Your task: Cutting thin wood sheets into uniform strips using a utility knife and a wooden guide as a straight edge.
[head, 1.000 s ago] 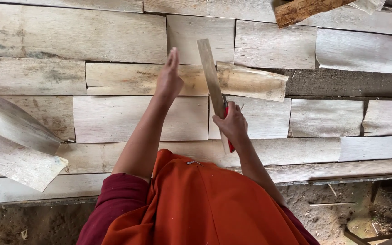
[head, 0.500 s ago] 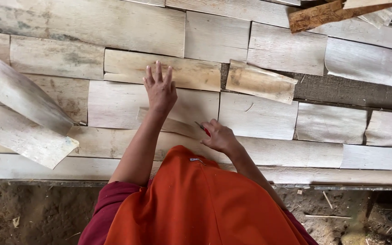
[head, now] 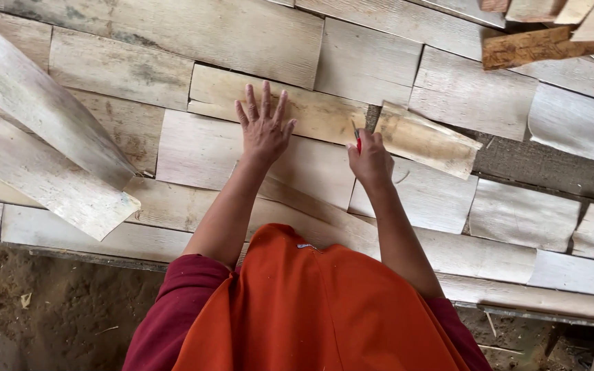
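Note:
My left hand (head: 264,129) lies flat with fingers spread on a tan wooden sheet (head: 311,113) in the layer of overlapping pale veneer sheets. My right hand (head: 370,161) is closed around a small red-handled tool (head: 358,141), whose tip points at the seam between that tan sheet and a loose tan piece (head: 426,141). A narrow wooden strip (head: 314,206) lies slanted on the sheets under my forearms. My orange garment and maroon sleeves fill the bottom of the view.
Two long pale sheets (head: 42,148) lie crossed over the layer at the left. A brown rough board (head: 537,45) sits at the top right with more offcuts. A dark gap (head: 544,165) shows at the right. Bare dirt ground (head: 49,309) lies below the platform's edge.
The narrow strip my right hand held upright now lies flat on the sheets. My left hand moved up and pressed flat on the tan sheet. My right hand moved up to the seam.

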